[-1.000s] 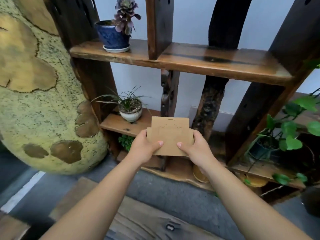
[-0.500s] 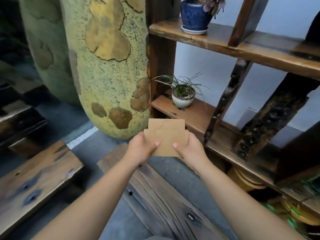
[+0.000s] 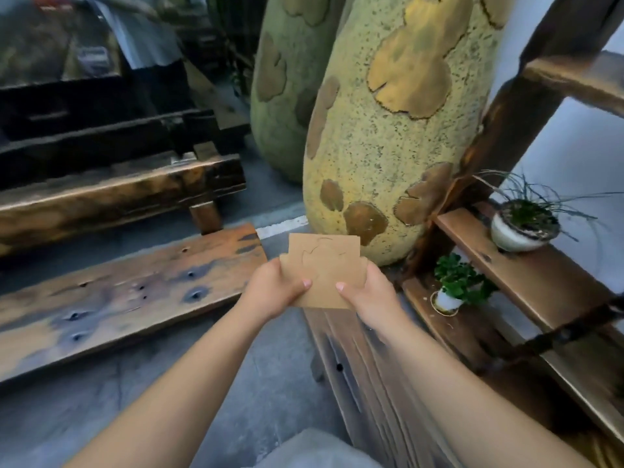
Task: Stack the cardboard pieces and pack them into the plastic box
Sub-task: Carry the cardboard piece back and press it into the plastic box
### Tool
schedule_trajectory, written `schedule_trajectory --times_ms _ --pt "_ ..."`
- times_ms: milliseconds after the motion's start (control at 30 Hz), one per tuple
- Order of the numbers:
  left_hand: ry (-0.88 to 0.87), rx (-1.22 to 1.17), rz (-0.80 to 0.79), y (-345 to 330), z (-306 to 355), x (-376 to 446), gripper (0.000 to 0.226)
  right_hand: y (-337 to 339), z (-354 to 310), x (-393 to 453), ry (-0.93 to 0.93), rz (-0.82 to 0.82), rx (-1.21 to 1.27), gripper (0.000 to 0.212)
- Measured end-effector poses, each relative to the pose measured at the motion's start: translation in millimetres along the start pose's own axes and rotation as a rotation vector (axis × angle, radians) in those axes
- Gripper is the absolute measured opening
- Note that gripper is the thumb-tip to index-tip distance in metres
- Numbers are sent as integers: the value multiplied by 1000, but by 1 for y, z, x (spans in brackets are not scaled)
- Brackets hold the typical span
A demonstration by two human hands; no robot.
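The cardboard pieces (image 3: 324, 265) are matt brown card with scored lines. The low plank (image 3: 118, 295) is weathered wood, knotted and dark-stained. The tall vase (image 3: 388, 136) looks rough, speckled ceramic. The small white pot (image 3: 516, 236) is glossy glazed.

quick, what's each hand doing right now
Left hand: closed on the cardboard pieces.
Right hand: closed on the same cardboard pieces.

Both lower corners of the cardboard stack (image 3: 323, 268) vanish under the left hand (image 3: 274, 288) and right hand (image 3: 366, 293), its piece count unreadable, while the wooden plank (image 3: 368, 376) below the grip smears into blur.
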State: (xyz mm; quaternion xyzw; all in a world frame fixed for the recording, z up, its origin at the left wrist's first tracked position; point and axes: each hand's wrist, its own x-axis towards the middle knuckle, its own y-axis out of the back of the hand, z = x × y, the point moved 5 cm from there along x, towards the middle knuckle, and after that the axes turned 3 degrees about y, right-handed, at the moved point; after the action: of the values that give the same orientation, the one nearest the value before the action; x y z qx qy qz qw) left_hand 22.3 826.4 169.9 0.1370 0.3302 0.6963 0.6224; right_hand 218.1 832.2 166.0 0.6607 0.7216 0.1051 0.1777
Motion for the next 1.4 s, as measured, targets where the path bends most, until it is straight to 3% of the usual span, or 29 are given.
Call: schedule_trajectory --times_ms 167,333,600,700,867,1167,1400 --pt "131 67 74 46 -48 -2 35 -63 -19 16 41 -146 2 45" --pt "299 -62 197 93 -114 -19 35 -149 -37 31 90 -377 -10 41" --pt "584 -183 448 115 -177 -69 41 -239 -50 38 187 -716 -136 40" --pt "672 -260 559 116 -193 -98 29 -269 -56 29 237 -869 -165 42" --pt "866 -364 748 108 -214 -161 41 -317 -63 -8 340 -1098 -285 52" --pt "1081 -591 1056 81 -241 -290 38 -382 -58 -126 465 -1460 -324 46" --pt "1192 -678 1194 55 -282 -380 29 -425 -42 -225 581 -1631 -444 42"
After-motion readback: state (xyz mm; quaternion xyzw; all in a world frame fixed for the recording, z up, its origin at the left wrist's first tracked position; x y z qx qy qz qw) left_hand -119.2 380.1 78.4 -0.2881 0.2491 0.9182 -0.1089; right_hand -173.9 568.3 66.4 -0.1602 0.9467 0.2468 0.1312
